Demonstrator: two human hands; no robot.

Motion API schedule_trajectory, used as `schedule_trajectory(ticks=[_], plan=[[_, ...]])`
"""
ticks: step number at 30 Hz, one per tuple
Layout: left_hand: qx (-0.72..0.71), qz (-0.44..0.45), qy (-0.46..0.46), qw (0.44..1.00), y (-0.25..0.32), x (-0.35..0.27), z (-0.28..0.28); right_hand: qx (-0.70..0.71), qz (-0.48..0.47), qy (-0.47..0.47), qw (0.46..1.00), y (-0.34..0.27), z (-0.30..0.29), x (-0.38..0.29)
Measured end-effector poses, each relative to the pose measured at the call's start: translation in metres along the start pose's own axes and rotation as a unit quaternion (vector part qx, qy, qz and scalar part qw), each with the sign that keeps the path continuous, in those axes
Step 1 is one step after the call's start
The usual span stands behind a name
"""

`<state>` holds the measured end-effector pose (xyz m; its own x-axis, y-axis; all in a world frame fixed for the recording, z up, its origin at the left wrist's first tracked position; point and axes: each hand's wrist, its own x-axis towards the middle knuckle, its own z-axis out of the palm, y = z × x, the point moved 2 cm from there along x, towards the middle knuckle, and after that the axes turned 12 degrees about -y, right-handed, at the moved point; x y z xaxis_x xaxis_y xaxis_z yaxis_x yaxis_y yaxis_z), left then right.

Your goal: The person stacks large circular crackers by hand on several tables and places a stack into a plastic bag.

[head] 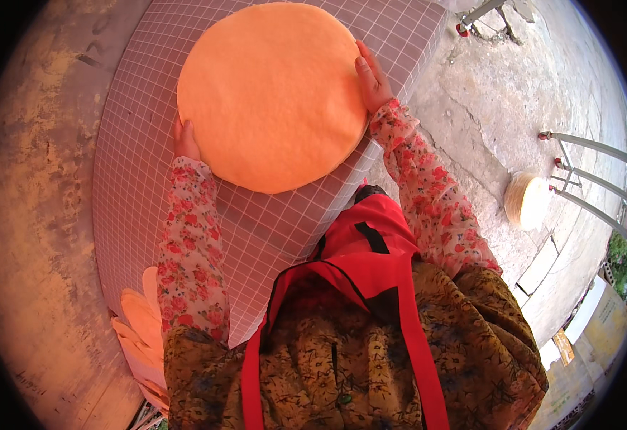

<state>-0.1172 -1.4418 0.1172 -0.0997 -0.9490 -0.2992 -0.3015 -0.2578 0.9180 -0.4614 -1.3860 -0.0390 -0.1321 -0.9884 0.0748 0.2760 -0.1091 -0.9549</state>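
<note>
A large round, flat, pale disc, probably a stack of thin round sheets, lies on a table covered with a checked cloth. Orange light tints it, and its edge looks slightly layered at the lower right. My left hand holds the lower left rim, thumb lying along the edge. On the opposite side, my right hand cups the upper right rim with its fingers together. Most fingers of the left hand are hidden beside or under the disc.
More thin round sheets fan out beside my left elbow. A wall-like weathered surface runs along the left. On the concrete floor at right stand a pale round ribbed object and metal stool legs with red tips.
</note>
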Motion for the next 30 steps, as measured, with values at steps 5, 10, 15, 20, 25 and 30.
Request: schedule_trajectory(ticks=[5, 10, 15, 20, 25, 30], plan=[[-0.016, -0.001, 0.005, 1.000, 0.001, -0.009, -0.002, 0.166, 0.055, -0.005, 0.985, -0.019, -0.005, -0.014], [-0.032, -0.014, 0.010, 0.999, 0.000, -0.004, 0.003, -0.005, -0.028, -0.036, 0.999, -0.005, -0.005, -0.011], [-0.047, 0.010, -0.001, 0.999, -0.010, -0.003, -0.014, 0.092, 0.066, -0.049, 0.992, -0.003, -0.021, 0.004], [-0.131, 0.019, 0.017, 0.991, -0.022, -0.014, -0.019, 0.068, 0.087, -0.047, 0.993, -0.032, -0.005, 0.055], [0.001, 0.089, 0.115, 0.989, -0.041, -0.011, -0.026, 0.071, 0.089, -0.140, 0.984, -0.023, 0.019, 0.063], [-0.259, 0.030, 0.135, 0.956, -0.036, -0.028, -0.031, 0.077, 0.180, -0.130, 0.972, -0.024, -0.006, 0.066]])
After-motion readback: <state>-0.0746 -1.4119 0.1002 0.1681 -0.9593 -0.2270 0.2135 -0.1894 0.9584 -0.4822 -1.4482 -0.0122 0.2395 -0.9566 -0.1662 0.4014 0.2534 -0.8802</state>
